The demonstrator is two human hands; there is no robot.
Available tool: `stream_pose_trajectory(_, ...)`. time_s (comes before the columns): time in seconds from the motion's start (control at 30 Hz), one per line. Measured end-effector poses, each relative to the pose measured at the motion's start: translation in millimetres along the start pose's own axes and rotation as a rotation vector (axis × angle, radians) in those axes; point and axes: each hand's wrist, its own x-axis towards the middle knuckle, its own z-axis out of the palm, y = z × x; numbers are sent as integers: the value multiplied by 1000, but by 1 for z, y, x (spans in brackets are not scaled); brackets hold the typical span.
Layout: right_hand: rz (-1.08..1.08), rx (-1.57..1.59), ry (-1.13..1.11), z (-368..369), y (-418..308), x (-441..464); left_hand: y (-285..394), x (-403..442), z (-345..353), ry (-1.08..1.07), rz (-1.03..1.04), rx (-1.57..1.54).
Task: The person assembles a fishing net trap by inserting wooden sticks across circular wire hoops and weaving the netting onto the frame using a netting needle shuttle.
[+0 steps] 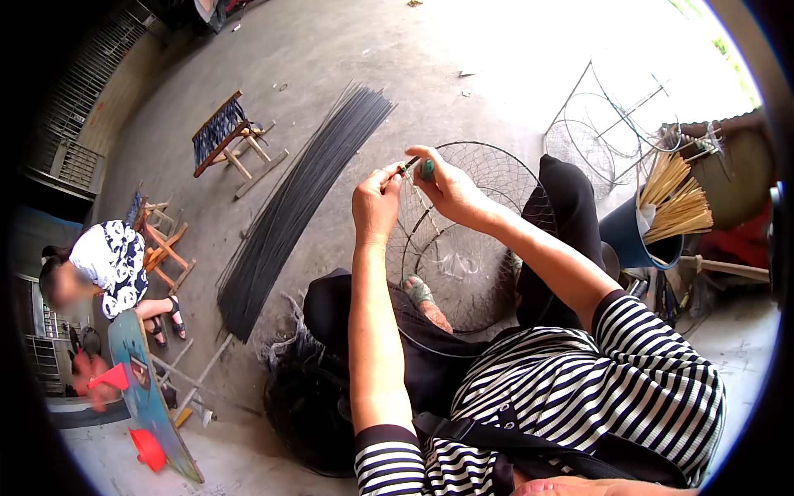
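Observation:
A round net cage (475, 285) with dark wire hoops and thin mesh stands between my knees, rising in front of me. At its upper left rim my left hand (377, 201) is closed, thumb and fingers pinching the dark wire hoop. Right beside it, my right hand (451, 192) is closed too, its fingers pinched at the same stretch of rim. A small green piece (427, 169) shows at my right thumb; I cannot tell what it is. Pale strands hang below the fingers. My sandalled foot (430, 306) shows beside the mesh.
A long bundle of dark rods (306, 207) lies on the concrete floor to the left. Folding stools (227, 136) stand beyond it. Another person (112, 269) sits at a blue board (153, 397). On the right are a blue bucket (633, 236) of wooden sticks and more wire hoops (595, 136).

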Motion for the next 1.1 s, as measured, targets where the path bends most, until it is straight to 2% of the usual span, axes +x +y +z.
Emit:
stream_pose_trajectory(0.1,233,481,-87,-7,4,1,2,-1,0,30,9,25)
stream_pose_trajectory(0.13,203,577,-182,-14,7,4,0,-1,-1,59,5,60)
stream_pose_trajectory(0.17,117,240,-160,-23,8,-1,-3,0,-1,94,-1,93)
stream_pose_trajectory(0.23,43,261,-23,-50,-2,6,-6,2,0,145,-23,152)
stream_pose_trajectory(0.3,36,481,197,-88,-32,31,-2,1,3,167,-60,206)
stream_pose_trajectory(0.37,-120,944,123,-112,-13,54,7,4,5,173,-51,272)
stream_pose_trajectory(0.4,-16,843,208,-104,-47,41,10,5,7,179,-53,281)
stream_pose_trajectory(0.43,-114,572,94,-97,-67,26,12,5,10,180,-64,290)
stream_pose_trajectory(0.47,44,621,-50,-85,-95,1,16,6,10,177,-100,312)
stream_pose_trajectory(0.5,1,301,-283,-69,-99,-26,14,8,10,170,-122,256)
stream_pose_trajectory(0.53,-127,285,-432,-48,-101,-51,15,9,10,150,-135,268)
stream_pose_trajectory(0.57,-154,333,-556,-22,-89,-74,16,8,10,125,-151,283)
stream_pose_trajectory(0.63,-294,265,-445,12,-65,-111,13,8,17,182,-121,309)
stream_pose_trajectory(0.73,-260,223,-467,14,-54,-112,16,9,19,207,-39,322)
stream_pose_trajectory(0.83,38,432,-520,-27,-64,-93,9,17,11,119,35,266)
stream_pose_trajectory(0.87,12,385,-488,-45,-65,-81,11,16,8,83,8,250)
stream_pose_trajectory(0.9,-23,476,-305,-56,-72,-71,11,13,7,41,-25,234)
stream_pose_trajectory(0.93,-32,570,-308,-75,-77,-59,0,16,14,43,-70,250)
stream_pose_trajectory(0.97,-33,663,-299,-91,-81,-55,17,12,13,100,-77,345)
stream_pose_trajectory(1.03,-160,462,-159,-93,-93,-53,-37,26,32,123,38,174)
stream_pose_trajectory(1.07,-357,438,-79,-80,-91,-55,-4,21,26,88,19,230)
stream_pose_trajectory(1.1,-546,382,-3,-64,-85,-61,15,16,25,64,-143,136)
